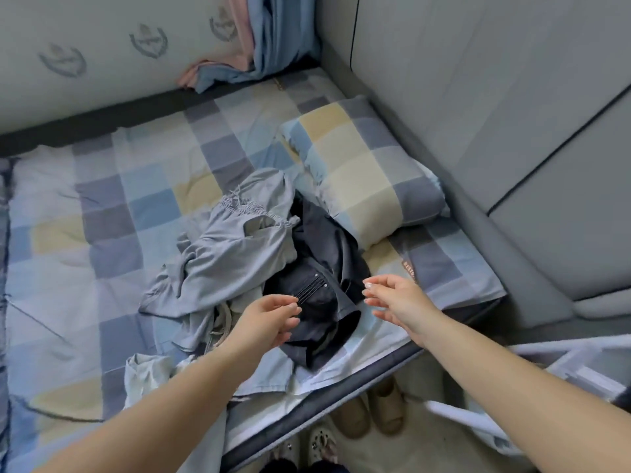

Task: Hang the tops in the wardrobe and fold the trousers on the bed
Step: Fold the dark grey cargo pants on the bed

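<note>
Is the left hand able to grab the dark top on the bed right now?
Probably yes. The left hand hangs open just over the dark top, which lies uncovered on the pile beside the grey trousers. Nothing sits between them.
</note>
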`<act>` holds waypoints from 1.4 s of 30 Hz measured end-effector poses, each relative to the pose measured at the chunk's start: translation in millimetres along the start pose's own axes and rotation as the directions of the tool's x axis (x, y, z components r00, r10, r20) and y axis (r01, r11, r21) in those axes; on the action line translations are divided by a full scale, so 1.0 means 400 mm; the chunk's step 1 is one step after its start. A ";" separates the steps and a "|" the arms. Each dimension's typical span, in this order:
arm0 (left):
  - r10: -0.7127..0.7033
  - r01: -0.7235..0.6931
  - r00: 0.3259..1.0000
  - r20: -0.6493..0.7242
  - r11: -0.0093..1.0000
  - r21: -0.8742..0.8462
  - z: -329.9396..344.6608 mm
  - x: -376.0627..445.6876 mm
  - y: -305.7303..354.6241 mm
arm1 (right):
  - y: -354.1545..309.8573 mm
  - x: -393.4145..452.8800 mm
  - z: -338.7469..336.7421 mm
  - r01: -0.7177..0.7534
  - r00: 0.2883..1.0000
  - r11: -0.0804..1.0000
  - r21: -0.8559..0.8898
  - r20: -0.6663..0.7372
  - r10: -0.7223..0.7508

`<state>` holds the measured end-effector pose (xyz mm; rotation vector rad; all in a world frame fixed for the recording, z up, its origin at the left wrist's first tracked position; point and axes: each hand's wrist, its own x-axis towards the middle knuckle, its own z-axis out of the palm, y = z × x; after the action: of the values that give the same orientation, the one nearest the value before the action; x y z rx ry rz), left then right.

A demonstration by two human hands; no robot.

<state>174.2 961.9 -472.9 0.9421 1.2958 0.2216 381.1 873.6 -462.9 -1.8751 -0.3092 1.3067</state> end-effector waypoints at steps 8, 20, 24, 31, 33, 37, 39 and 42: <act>-0.006 0.005 0.999 0.035 0.999 0.048 0.055 0.459 0.001 | 0.002 0.436 0.045 0.095 0.994 0.949 -0.300 -0.027 -0.108; 0.285 -0.277 0.958 -0.033 0.949 0.152 0.151 0.977 -0.096 | 0.107 0.885 0.135 0.250 0.957 0.786 -0.565 0.018 -0.291; 0.249 -0.241 0.967 -0.049 0.960 0.142 0.178 1.040 -0.086 | 0.140 0.925 0.144 0.239 0.963 0.826 -0.510 0.016 -0.269; 0.254 -0.215 0.927 0.276 0.963 -0.164 0.214 0.955 -0.043 | 0.036 0.899 0.141 0.214 0.958 0.803 -0.557 -0.040 -0.283; 0.283 -0.229 0.904 0.321 0.953 -0.196 0.216 0.892 -0.027 | -0.013 0.872 0.138 0.213 0.951 0.761 -0.612 -0.049 -0.305; 0.300 -0.255 0.859 0.414 0.953 -0.161 0.214 0.731 0.006 | -0.080 0.817 0.147 0.134 0.985 0.780 -0.611 -0.002 -0.170; 0.309 -0.291 0.822 0.478 0.950 -0.114 0.213 0.650 0.016 | -0.093 0.780 0.157 0.060 0.998 0.863 -0.502 0.044 -0.044; 0.285 -0.332 0.787 0.547 0.943 -0.014 0.193 0.551 0.037 | -0.099 0.719 0.162 0.022 0.999 0.946 -0.323 0.034 -0.011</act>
<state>315.5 1072.9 -622.7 1.1860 0.6205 0.1367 458.9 1103.2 -635.5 -2.1179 -0.5852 1.3376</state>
